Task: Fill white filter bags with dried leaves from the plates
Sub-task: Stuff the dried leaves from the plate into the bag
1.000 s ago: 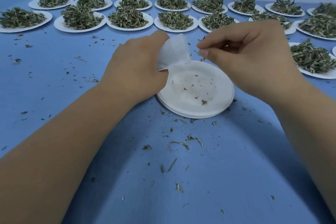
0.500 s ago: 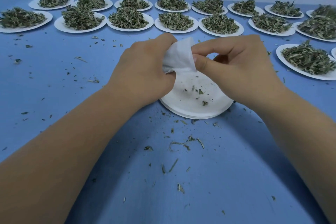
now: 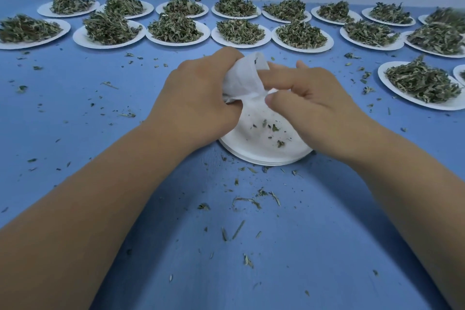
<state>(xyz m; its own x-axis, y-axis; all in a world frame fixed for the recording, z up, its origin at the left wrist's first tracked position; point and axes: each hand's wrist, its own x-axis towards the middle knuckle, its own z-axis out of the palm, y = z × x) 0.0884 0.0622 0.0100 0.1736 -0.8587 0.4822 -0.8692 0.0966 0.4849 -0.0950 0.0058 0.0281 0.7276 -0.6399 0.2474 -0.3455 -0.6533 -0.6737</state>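
Left hand point(image 3: 198, 98) grips bag point(image 3: 245, 78), bunched, just above emptied plate point(image 3: 259, 152) mid-tabletop point(image 3: 100, 184). Right hand point(image 3: 314, 106) has its fingers point(image 3: 284, 73) curled, index and thumb pinching the bag mouth. Step is likely tucking the last leaves in or closing the mouth. Next: set bag aside, fetch fresh bag and a full plate point(image 3: 241, 45) from the far-edge rows.

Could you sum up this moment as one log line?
left hand: grips filter bag | right hand: pinches its mouth | plate beneath: few leaf crumbs
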